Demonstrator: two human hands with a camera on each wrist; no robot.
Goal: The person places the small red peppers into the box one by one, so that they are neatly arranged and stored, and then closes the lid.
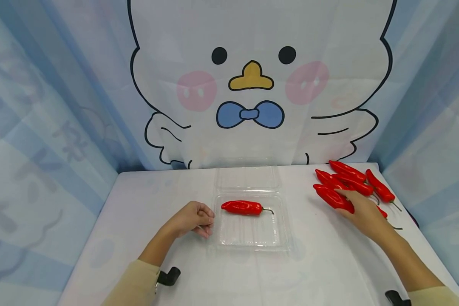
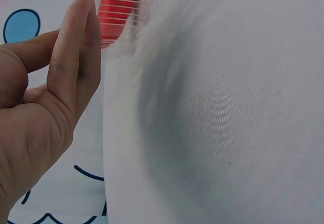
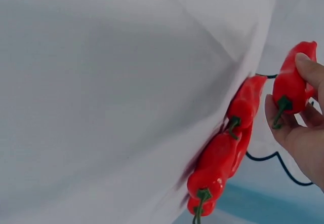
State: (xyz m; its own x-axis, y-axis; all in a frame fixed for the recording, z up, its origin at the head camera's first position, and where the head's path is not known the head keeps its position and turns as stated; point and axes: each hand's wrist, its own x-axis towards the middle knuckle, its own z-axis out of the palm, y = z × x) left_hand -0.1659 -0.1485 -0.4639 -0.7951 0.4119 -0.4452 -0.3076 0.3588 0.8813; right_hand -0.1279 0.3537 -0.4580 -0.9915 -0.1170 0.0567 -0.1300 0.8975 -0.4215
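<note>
A red chili pepper (image 1: 242, 207) with a green stem lies in the clear plastic box (image 1: 252, 244), whose hinged lid (image 1: 248, 178) is folded back. Beside the box's left edge is my left hand (image 1: 195, 219), its fingers near the rim; whether they touch it is unclear. In the left wrist view, that hand (image 2: 66, 77) has fairly straight fingers and nothing visible in its grasp. My right hand (image 1: 361, 212) grips another red pepper (image 1: 332, 197) at the right of the table. The right wrist view shows this pepper (image 3: 290, 84) between thumb and fingers.
Several more red peppers (image 1: 380, 187) lie in a pile around the right hand, near the table's right edge. A white cloth covers the table (image 1: 137, 212). Behind it hangs a curtain (image 1: 252, 144) with a cartoon bird, and more curtains flank both sides.
</note>
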